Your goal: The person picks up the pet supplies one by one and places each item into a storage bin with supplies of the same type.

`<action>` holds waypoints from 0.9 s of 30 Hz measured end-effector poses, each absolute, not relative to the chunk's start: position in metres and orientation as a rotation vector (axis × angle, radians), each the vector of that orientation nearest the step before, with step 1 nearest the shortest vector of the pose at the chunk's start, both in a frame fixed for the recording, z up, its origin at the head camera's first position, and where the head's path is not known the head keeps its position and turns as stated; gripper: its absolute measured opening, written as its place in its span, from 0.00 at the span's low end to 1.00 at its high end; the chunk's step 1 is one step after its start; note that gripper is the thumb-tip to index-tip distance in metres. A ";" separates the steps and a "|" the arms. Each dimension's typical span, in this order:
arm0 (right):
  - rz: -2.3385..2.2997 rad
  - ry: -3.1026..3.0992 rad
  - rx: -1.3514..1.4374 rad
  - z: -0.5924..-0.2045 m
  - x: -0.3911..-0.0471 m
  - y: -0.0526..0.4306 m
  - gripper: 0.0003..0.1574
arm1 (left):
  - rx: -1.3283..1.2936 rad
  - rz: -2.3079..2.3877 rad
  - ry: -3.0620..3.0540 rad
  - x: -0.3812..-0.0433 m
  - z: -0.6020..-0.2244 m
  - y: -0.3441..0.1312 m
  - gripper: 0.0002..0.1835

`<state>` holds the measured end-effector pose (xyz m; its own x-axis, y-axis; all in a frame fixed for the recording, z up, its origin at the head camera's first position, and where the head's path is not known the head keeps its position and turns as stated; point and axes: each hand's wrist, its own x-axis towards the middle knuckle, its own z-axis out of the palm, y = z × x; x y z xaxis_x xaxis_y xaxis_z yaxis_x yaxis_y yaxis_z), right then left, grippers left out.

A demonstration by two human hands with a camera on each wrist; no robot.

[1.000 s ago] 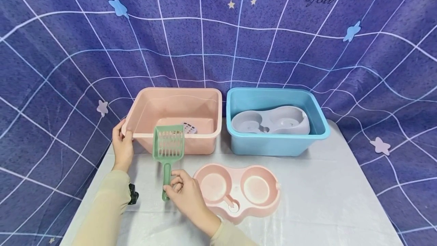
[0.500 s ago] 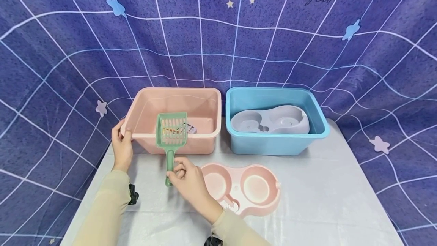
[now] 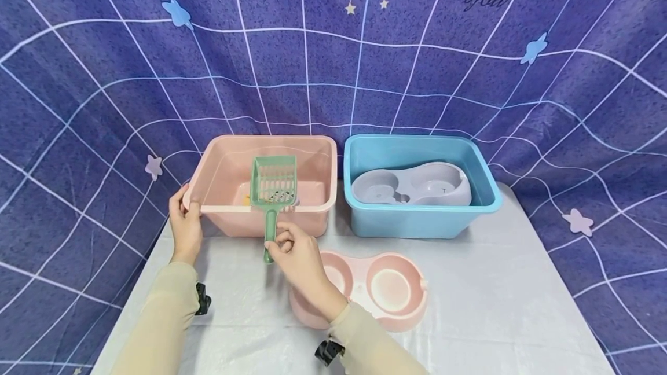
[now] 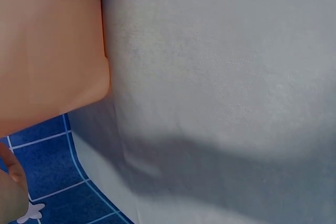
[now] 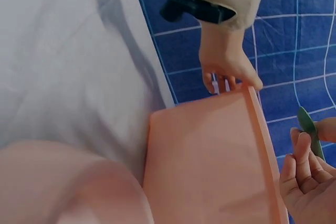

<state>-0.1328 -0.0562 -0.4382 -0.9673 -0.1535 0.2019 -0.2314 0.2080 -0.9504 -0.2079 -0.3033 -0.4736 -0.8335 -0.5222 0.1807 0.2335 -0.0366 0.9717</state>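
Observation:
My right hand [image 3: 299, 253] pinches the handle of a green slotted litter scoop [image 3: 270, 221]. The scoop's head points away from me and overlaps the inside of the pink bin [image 3: 234, 221]. At the bin's front left corner, my left hand [image 3: 184, 224] grips the rim. From the right wrist view, the left hand [image 5: 224, 51] shows thumb and fingers at that corner, and the scoop's handle [image 5: 307, 121] sits between my right fingers. Something patterned in black and white [image 3: 281, 196] and a bit of yellow lie inside the bin, partly hidden behind the scoop.
To the right stands a blue bin [image 3: 411, 223] holding a grey double pet bowl [image 3: 417, 181]. A pink double pet bowl [image 3: 417, 311] lies on the white-covered table [image 3: 495, 294], partly behind my right forearm. A blue patterned curtain [image 3: 333, 62] hangs behind.
The right hand has carried the litter scoop up, forward and to the right, further over the pink bin. My left hand has stayed on the rim.

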 end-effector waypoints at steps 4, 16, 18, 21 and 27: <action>1.860 -2.370 0.412 -0.435 -0.139 -0.053 0.19 | 0.310 -1.917 -1.734 -0.208 -0.474 -0.303 0.23; 1.730 -2.425 0.447 -0.434 -0.153 -0.050 0.19 | 0.313 -1.900 -1.748 -0.207 -0.473 -0.302 0.24; 1.727 -2.430 0.445 -0.434 -0.154 -0.050 0.19 | 0.315 -1.898 -1.749 -0.207 -0.473 -0.302 0.24; 1.734 -2.433 0.440 -0.434 -0.157 -0.051 0.19 | 0.318 -1.898 -1.750 -0.206 -0.473 -0.303 0.24; 1.683 -2.439 0.450 -0.434 -0.166 -0.051 0.20 | 0.317 -1.889 -1.759 -0.205 -0.473 -0.303 0.24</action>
<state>-0.1665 -0.0513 -0.4338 -0.9448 -0.1622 0.2846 -0.3236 0.3276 -0.8877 -0.2052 -0.3027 -0.4731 -0.8296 -0.5272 0.1840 0.2212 -0.0077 0.9752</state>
